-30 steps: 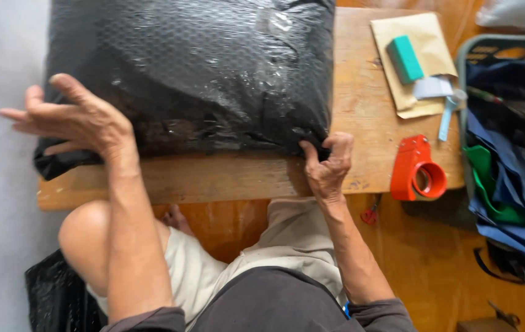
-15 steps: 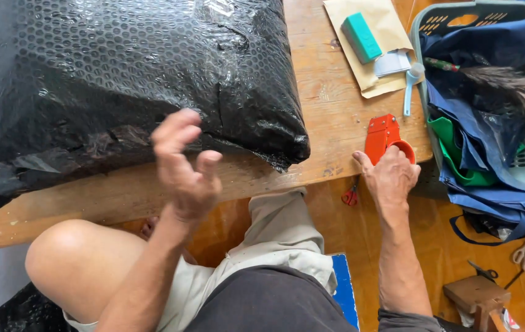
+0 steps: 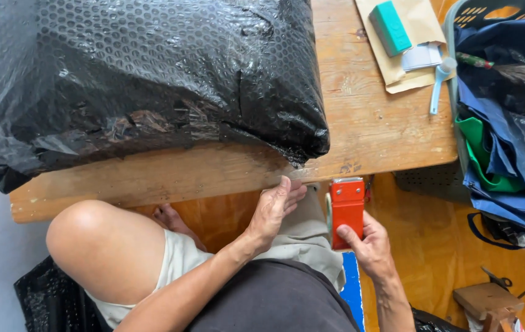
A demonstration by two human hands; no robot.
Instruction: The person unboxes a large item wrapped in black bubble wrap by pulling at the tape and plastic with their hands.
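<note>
Right hand grips the red plastic tape dispenser upright, just below the wooden bench edge. Left hand, fingers loosely spread & empty, touches that edge beside it. The big black bubble-wrapped parcel lies above both, long axis left–right; left hand is nearer its corner.

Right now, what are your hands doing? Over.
Right hand holds red tape dispenser. Left hand open at table edge, near black bubble-wrapped bundle. Nothing between.

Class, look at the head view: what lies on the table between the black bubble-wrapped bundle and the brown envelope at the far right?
Only bare wooden table lies between the bundle and the envelope; nothing rests on that stretch in the head view.
</note>
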